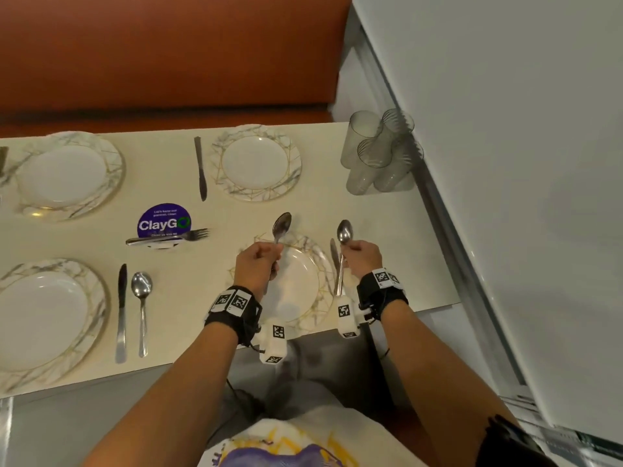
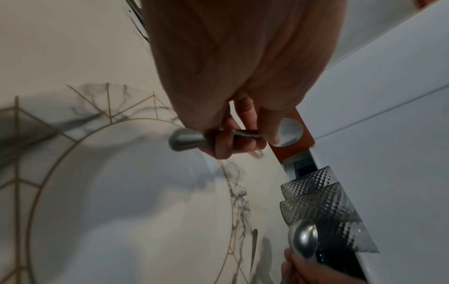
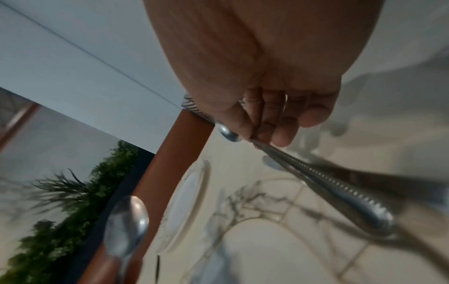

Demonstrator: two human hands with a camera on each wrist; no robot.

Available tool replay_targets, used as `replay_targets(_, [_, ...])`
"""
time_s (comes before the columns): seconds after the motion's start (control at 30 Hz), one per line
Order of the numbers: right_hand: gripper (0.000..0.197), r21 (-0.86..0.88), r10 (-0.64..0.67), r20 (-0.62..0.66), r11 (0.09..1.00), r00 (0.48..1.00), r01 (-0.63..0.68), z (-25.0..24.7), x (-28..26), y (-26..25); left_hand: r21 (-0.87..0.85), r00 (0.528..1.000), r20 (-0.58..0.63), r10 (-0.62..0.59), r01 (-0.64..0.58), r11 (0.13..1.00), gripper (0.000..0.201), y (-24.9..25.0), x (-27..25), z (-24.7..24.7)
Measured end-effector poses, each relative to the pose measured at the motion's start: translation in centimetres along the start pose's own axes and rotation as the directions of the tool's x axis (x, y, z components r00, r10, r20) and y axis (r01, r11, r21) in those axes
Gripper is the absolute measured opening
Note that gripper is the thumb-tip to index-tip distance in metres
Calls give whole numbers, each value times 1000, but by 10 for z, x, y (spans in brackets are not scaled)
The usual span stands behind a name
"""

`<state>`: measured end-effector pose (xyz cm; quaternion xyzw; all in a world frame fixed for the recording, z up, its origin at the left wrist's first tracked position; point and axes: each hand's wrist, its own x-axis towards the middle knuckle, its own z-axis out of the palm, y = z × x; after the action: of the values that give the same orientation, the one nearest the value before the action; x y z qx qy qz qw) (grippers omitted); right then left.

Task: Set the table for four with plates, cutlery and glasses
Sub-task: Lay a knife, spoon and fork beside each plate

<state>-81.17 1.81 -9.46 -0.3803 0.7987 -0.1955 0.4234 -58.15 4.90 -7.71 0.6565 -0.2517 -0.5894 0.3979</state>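
Note:
My left hand (image 1: pixel 258 261) grips a metal spoon (image 1: pixel 281 227) by its handle, bowl pointing away, above the near right plate (image 1: pixel 305 298). In the left wrist view its fingers (image 2: pixel 228 142) curl round the handle (image 2: pixel 189 141). My right hand (image 1: pixel 364 256) grips a second spoon (image 1: pixel 344 231) over the table just right of that plate, above a knife (image 1: pixel 334 254) lying there. The right wrist view shows that handle (image 3: pixel 340 192) running out of the curled fingers (image 3: pixel 279 124). Three more marbled plates lie at far right (image 1: pixel 258 163), far left (image 1: pixel 64 173) and near left (image 1: pixel 43 315).
A knife (image 1: pixel 200 170) lies left of the far right plate. A knife (image 1: pixel 121 311) and spoon (image 1: pixel 142 298) lie right of the near left plate. A fork (image 1: pixel 168 237) rests across a purple sticker (image 1: pixel 164 220). Several clear glasses (image 1: pixel 381 153) cluster by the white wall (image 1: pixel 505 163).

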Motion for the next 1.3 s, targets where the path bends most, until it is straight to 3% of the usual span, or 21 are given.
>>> replay_targets(0.27, [36, -216, 11, -13, 976, 1000, -13, -17, 4, 31, -128, 994, -75, -75, 65, 990, 19, -8, 4, 5])
replay_targets(0.4, [11, -236, -16, -37, 972, 999, 7, -17, 11, 43, -130, 994, -84, -69, 58, 990, 16, -10, 4, 8])
replay_targets(1.03, [9, -238, -55, -76, 971, 996, 35, -18, 5, 52, -96, 999, -40, -5, 1, 995, 23, -10, -6, 2])
replay_targets(1.17, [9, -177, -128, -130, 979, 983, 104, -17, 0, 38, -70, 1000, -30, 5, -7, 998, 22, -9, -7, -1])
replay_targets(1.3, [8, -111, -249, -105, 965, 963, 237, -10, -8, 7, -50, 1000, -11, 2, -2, 999, 18, -3, -9, -3])
